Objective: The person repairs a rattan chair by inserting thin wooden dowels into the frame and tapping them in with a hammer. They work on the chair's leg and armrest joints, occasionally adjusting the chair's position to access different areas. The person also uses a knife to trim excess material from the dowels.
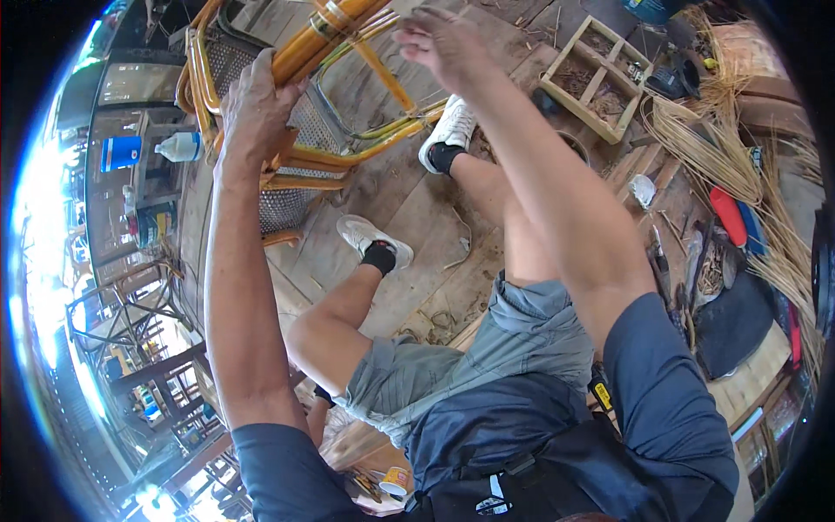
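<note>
A rattan chair frame with orange-brown poles and woven cane panels stands in front of me, tilted, at the upper left. My left hand is closed round the end of a thick bundle of poles. Pale binding wraps that bundle a little further up. My right hand is raised to the right of the bound part, at the top of the view. Motion smears its fingers, so whether they hold a thin strand cannot be made out.
To the right lie a divided wooden box, bundles of loose rattan strands and a red-handled tool. A blue container and a whitish bottle stand at the left. Plank flooring with scraps runs between my feet.
</note>
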Demonstrator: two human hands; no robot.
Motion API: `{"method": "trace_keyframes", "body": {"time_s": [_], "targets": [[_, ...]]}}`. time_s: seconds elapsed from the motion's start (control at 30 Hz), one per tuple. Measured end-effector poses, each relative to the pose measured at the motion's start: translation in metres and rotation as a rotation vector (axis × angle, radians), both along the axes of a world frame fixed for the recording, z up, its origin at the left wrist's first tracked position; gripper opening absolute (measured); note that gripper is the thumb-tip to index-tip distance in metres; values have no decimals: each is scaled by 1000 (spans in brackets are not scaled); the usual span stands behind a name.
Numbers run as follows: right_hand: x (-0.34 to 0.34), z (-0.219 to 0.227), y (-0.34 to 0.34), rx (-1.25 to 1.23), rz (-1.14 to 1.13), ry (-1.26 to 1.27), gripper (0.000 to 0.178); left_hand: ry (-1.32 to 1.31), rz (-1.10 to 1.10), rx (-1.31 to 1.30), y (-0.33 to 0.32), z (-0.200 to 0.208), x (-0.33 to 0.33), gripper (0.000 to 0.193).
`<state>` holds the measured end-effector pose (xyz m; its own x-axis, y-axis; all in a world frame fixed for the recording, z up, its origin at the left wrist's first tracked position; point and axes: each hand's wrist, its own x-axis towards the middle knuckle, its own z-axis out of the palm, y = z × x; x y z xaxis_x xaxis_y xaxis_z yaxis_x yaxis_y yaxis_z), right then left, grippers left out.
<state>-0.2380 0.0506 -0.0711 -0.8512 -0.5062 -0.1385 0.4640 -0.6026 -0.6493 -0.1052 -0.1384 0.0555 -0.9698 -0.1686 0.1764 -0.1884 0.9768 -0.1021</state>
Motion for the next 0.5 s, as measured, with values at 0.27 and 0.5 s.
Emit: {"method": "trace_keyframes", "body": {"time_s": [0.27, 0.5], "targets": [[15, 36, -22, -80, 73, 83, 32, 57, -39, -15, 1, -2, 2, 58], [7, 34, -23, -56, 92, 103, 28, 36, 20, 9, 9, 1, 3, 56]]}}
